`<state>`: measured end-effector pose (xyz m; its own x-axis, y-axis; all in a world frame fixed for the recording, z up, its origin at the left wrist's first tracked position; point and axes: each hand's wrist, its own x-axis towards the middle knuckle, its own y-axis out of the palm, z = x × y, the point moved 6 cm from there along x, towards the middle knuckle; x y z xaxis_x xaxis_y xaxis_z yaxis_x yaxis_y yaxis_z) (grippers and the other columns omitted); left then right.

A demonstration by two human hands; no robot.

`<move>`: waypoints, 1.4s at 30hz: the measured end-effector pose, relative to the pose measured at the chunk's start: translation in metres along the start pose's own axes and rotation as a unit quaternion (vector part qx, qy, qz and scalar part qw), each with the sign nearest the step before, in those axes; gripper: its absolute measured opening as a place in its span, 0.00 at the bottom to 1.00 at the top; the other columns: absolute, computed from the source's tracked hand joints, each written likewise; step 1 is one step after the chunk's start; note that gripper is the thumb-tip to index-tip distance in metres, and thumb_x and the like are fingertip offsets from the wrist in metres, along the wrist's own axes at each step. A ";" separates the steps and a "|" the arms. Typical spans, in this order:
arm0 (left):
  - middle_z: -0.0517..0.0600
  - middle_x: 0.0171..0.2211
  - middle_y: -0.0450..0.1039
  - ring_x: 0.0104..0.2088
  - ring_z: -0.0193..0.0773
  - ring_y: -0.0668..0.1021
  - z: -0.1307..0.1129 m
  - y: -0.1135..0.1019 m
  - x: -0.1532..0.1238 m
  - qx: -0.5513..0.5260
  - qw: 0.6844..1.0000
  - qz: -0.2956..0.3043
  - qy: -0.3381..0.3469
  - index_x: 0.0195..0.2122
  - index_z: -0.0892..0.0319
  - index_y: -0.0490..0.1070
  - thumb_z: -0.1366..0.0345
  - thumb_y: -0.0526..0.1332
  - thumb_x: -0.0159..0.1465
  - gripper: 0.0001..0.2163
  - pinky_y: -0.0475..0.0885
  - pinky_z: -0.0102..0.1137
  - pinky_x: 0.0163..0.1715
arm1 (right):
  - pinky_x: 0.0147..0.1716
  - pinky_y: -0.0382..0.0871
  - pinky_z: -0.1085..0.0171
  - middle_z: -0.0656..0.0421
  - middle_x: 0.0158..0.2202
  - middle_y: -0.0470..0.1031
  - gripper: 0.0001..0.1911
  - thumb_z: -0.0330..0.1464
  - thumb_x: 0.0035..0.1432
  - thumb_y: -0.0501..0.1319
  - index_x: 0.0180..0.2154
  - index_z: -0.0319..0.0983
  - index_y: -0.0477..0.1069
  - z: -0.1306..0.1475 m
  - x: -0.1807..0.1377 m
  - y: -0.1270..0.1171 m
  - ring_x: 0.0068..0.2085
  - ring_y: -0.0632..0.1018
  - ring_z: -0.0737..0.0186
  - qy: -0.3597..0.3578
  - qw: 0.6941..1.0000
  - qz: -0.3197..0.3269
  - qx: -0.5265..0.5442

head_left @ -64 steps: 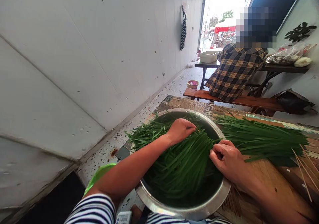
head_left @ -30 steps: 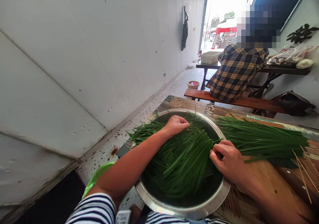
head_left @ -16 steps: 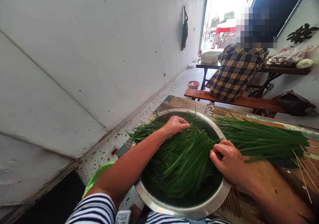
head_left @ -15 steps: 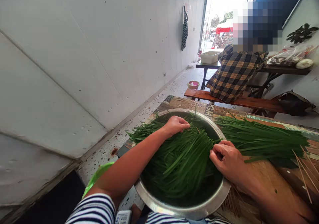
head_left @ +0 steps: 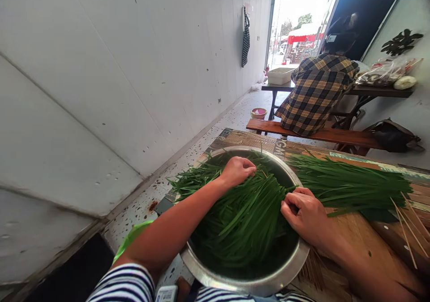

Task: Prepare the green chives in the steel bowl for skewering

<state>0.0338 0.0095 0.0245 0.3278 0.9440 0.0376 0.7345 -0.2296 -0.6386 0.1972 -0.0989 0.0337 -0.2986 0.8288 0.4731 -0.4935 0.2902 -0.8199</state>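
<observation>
A wide steel bowl (head_left: 250,284) holds a mass of long green garlic chives (head_left: 247,217), some trailing over its left rim. My left hand (head_left: 238,171) reaches across the bowl, its fingers pinched at the upper end of a fanned row of chives. Just right of those fingertips, a short piece of thin wooden skewer (head_left: 264,173) shows among the leaves. My right hand (head_left: 304,210) is closed at the row's right end, by the bowl's rim, with green chive ends poking out above the fingers. How far the skewer runs is hidden.
More chives (head_left: 352,183) lie in a pile on the wooden table (head_left: 349,235). Loose skewers (head_left: 403,232) rest by a dark knife handle (head_left: 391,237), and more skewers lie beside the bowl. Beyond, a person in a plaid shirt (head_left: 312,96) sits on a bench (head_left: 342,136).
The view has shifted slightly, so the surroundings sit a little further left. Both hands keep nearly the same grip and place over the bowl.
</observation>
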 end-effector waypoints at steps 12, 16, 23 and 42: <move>0.50 0.29 0.77 0.30 0.34 0.75 0.000 0.009 -0.001 -0.023 1.000 0.009 -0.013 0.35 0.64 0.78 0.65 0.61 0.52 0.12 0.70 0.27 0.34 | 0.33 0.61 0.66 0.65 0.14 0.59 0.17 0.30 0.55 0.53 0.16 0.41 0.54 -0.003 -0.002 0.002 0.21 0.62 0.69 0.005 1.000 0.002 0.004; 0.50 0.28 0.77 0.30 0.34 0.75 -0.004 0.006 -0.003 -0.010 1.000 -0.007 -0.009 0.34 0.64 0.79 0.66 0.61 0.52 0.11 0.70 0.27 0.35 | 0.33 0.61 0.65 0.65 0.14 0.59 0.17 0.31 0.55 0.53 0.16 0.41 0.54 -0.003 -0.002 0.002 0.21 0.62 0.69 0.005 1.000 0.004 0.002; 0.50 0.26 0.77 0.29 0.34 0.75 -0.006 0.006 -0.004 -0.004 1.000 -0.017 -0.006 0.34 0.64 0.79 0.67 0.60 0.53 0.11 0.70 0.27 0.35 | 0.33 0.62 0.65 0.65 0.14 0.59 0.17 0.31 0.55 0.53 0.16 0.41 0.54 -0.002 -0.001 0.002 0.20 0.62 0.69 0.000 1.000 0.005 -0.005; 0.52 0.31 0.79 0.31 0.35 0.76 -0.009 0.013 -0.007 -0.032 0.999 -0.012 0.018 0.35 0.65 0.78 0.67 0.60 0.54 0.11 0.70 0.26 0.33 | 0.33 0.61 0.66 0.66 0.14 0.58 0.18 0.31 0.55 0.53 0.16 0.41 0.52 0.000 0.000 0.000 0.20 0.61 0.70 -0.002 1.000 -0.001 -0.008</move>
<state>0.0461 -0.0025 0.0229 0.3300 0.9406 0.0800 0.7779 -0.2229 -0.5876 0.1967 -0.0987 0.0336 -0.3013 0.8257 0.4768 -0.4813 0.3000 -0.8236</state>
